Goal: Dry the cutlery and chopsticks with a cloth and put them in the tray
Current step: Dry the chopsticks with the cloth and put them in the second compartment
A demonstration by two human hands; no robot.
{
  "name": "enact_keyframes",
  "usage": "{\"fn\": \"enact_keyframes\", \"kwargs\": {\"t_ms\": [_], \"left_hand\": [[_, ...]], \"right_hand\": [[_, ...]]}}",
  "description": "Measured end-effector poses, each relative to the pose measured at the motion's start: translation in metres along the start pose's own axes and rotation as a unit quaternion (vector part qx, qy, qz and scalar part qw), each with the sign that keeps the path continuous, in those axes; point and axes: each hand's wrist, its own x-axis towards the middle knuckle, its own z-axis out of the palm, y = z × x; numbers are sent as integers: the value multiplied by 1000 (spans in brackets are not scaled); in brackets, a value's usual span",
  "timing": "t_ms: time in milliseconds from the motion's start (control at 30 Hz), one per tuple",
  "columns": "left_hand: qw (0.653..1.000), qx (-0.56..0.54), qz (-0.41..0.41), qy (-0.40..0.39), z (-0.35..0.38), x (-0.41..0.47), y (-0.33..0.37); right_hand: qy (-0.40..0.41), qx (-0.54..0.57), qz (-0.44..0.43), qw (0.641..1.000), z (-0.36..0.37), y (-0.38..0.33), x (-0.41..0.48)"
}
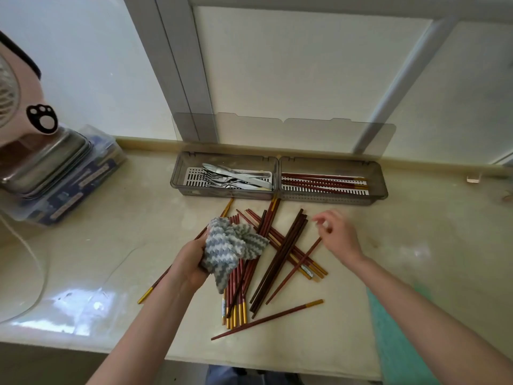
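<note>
The left grip (pixel 191 262) is closed around a crumpled grey-and-white cloth (pixel 233 245), which it holds over a heap of loose chopsticks (pixel 280 245) lying crossed on the desk (pixel 388 232). The right grip (pixel 337 232) hovers just beside the heap with fingers relaxed, holding nothing, and appears blurred. The tray (pixel 227 193) stands at the back of the desk with its lid (pixel 283 134) upright behind it. Its left compartment contains metal cutlery (pixel 236 177), its right compartment stowed chopsticks (pixel 322 182) laid lengthwise. A pink fan (pixel 30 90) stands at far left
</note>
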Motion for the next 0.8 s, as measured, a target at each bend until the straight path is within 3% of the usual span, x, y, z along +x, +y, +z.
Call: {"fn": "enact_keyframes", "kwargs": {"t_ms": [200,400,533,700,800], "left_hand": [[999,-22,2,29,-20,-6,-1],[999,-43,10,16,-30,-13,-6],[997,-71,20,16,-38,-15,-8],[980,-175,94,4,-41,-20,-3],[977,-175,122,-4,-40,-24,2]], "right_hand": [[-100,-3,-94,991,50,-37,-16],[-158,-121,-252,947,71,-62,2],[-207,-170,-281,922,69,-72,16],[-258,-193,-272,906,66,-81,25],[-288,-246,-292,878,60,-83,30]]}}
